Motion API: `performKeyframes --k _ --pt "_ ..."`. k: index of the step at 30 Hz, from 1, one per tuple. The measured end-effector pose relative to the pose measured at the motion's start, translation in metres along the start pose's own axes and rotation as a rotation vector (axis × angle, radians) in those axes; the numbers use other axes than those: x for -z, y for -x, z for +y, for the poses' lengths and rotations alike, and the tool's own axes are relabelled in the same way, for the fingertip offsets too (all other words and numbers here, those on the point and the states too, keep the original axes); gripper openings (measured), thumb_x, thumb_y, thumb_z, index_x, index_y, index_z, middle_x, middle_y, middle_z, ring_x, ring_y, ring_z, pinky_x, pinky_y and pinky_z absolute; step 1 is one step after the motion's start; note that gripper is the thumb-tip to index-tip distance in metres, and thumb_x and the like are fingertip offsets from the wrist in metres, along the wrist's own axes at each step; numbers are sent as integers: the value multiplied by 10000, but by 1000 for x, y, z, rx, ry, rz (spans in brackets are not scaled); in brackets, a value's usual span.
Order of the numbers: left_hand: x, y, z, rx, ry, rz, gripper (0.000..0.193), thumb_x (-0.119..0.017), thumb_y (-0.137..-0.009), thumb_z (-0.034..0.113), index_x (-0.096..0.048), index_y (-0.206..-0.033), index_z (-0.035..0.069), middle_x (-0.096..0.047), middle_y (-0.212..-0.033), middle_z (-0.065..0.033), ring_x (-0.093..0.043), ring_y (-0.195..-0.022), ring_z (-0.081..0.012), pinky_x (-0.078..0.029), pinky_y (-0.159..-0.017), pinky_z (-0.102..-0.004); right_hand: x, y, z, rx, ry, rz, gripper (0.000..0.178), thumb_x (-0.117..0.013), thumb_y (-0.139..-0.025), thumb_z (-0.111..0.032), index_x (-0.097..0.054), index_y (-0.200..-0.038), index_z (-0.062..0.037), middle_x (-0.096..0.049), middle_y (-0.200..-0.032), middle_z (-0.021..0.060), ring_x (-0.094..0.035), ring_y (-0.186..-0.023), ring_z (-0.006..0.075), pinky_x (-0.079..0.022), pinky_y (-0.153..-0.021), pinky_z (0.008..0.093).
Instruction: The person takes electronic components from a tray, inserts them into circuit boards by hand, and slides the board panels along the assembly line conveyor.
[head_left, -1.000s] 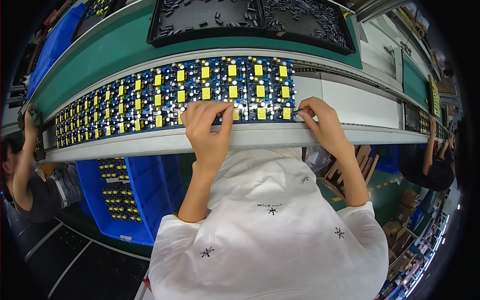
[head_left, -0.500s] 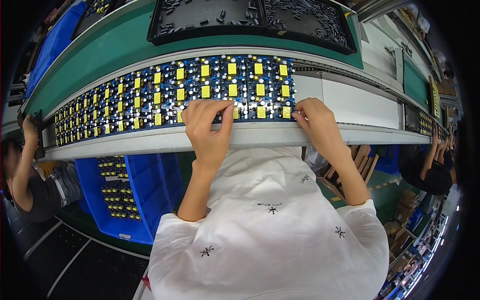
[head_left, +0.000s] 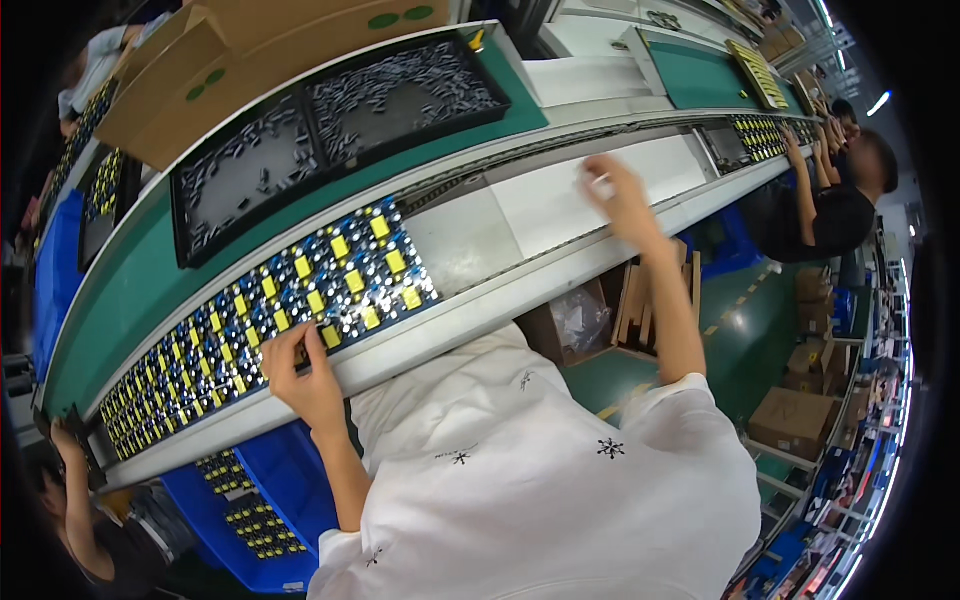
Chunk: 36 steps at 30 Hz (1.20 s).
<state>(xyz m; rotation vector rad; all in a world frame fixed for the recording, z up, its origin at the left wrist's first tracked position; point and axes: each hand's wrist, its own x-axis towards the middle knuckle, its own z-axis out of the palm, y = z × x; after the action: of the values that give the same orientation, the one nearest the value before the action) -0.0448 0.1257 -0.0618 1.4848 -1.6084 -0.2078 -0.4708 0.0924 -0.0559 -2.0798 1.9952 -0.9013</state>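
Circuit boards with yellow transformers and small blue and silver parts lie in a long row on the conveyor rail. My left hand is at the front edge of the row, its fingers curled and thumb close to the forefinger. Whatever lies between those fingertips is hidden. My right hand is raised to the right, away from the boards, above the white stretch of the conveyor. Motion smears its fingers, with a pale patch near them that I cannot make out.
Black trays of small dark cylindrical parts stand behind the row on a green surface. A blue bin with more boards sits below left. One person's hand is at the row's left end; another person works at far right.
The view has swung toward the right. My right hand has left the board row's right end and moved right over the conveyor. My left hand stays by the front edge.
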Motion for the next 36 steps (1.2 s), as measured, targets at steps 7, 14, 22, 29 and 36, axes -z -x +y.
performKeyframes --k 7,14,22,29,36 --pt "-13 0 -1 -21 -68 19 64 -628 -857 38 -669 -891 3 -562 -771 -43 -466 -640 -120 -374 -578 -263 157 17 319 -450 725 559 505 -711 -775 -301 -554 -1085 64 -597 -1059 231 -571 -1001 375 -446 -867 458" --pt "-16 0 -1 -22 -176 67 70 -630 -859 48 -673 -895 6 -567 -768 -43 -469 -646 -126 -372 -578 -270 202 34 409 -801 724 454 696 -744 -726 -400 -498 -1175 72 -586 -1139 234 -547 -1083 395 -439 -916 441" --pt "-17 -1 13 -102 -333 71 63 -641 -847 50 -675 -888 17 -591 -783 -58 -495 -673 -161 -391 -620 -296 199 24 378 -726 636 440 813 -766 -683 -444 -454 -1228 72 -572 -1159 257 -549 -1091 394 -436 -931 429" --pt "-25 0 16 -44 -287 52 50 -653 -829 36 -667 -875 22 -605 -794 -62 -518 -701 -192 -404 -696 -317 192 49 331 -642 665 351 723 -762 -699 -390 -476 -1194 53 -594 -1107 216 -566 -1061 373 -452 -897 424" --pt "-19 4 13 -72 -389 80 82 -633 -869 80 -662 -893 8 -603 -817 -64 -518 -721 -163 -418 -651 -296 161 61 89 90 732 826 65 -568 -787 -33 -583 -850 -34 -594 -917 113 -579 -799 246 -447 -690 351"
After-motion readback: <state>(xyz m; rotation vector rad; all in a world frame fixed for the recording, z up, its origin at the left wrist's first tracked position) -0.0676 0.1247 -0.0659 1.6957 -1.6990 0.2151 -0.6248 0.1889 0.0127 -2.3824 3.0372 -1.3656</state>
